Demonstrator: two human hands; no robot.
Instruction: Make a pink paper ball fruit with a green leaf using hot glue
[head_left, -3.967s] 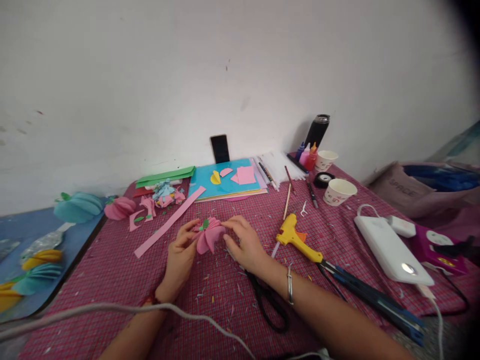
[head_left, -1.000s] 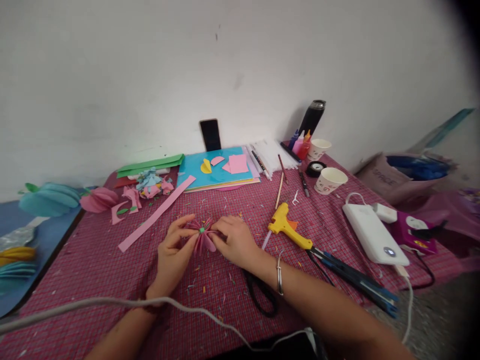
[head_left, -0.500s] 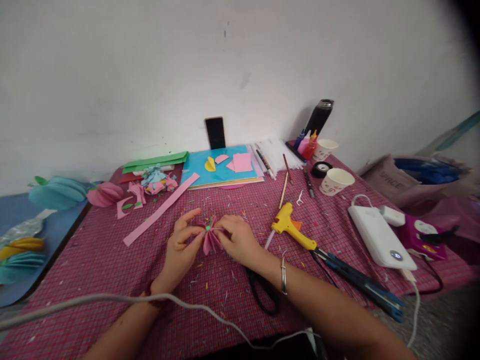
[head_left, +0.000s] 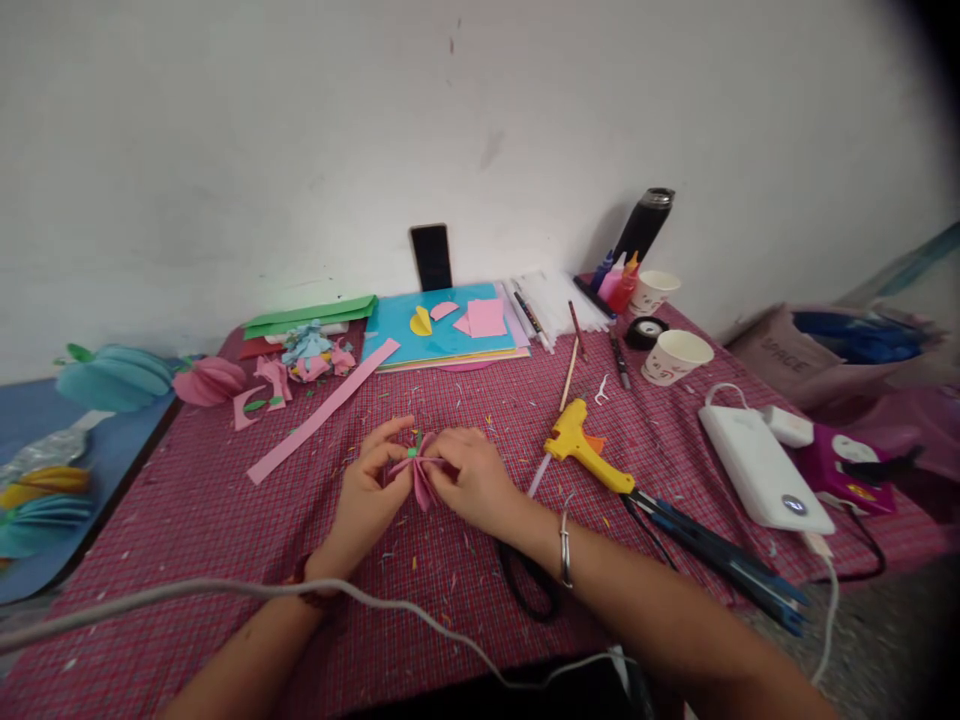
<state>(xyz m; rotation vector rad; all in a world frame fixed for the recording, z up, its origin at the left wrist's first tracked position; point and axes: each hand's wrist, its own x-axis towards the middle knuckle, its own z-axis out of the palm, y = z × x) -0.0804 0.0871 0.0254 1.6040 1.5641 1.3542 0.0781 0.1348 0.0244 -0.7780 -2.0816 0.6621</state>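
Between my two hands is a pink paper pumpkin (head_left: 424, 488), made of folded petals fanned out around a small green piece at its centre. My left hand (head_left: 373, 482) pinches its left side between thumb and fingers. On the opposite side, my right hand (head_left: 469, 476) grips the right petals, its fingers bent and partly hiding them. Left of my hands lies a long pink paper strip (head_left: 324, 412). To the right of my right hand, a yellow glue gun (head_left: 581, 447) rests on the checked tablecloth with a clear glue stick poking out behind it.
Finished paper pumpkins, one blue (head_left: 116, 378) and one pink (head_left: 210, 381), sit at the left. Blue card sheets (head_left: 442, 350) lie at the back near a phone (head_left: 431, 257). Paper cups (head_left: 677, 358) and a white power bank (head_left: 765, 470) stand right. A white cable (head_left: 405, 605) crosses in front.
My hands have closed in slightly around the pink paper pumpkin, and the left hand has moved a little to the right. The pumpkin's petals have turned slightly. The whole view has shifted a little.
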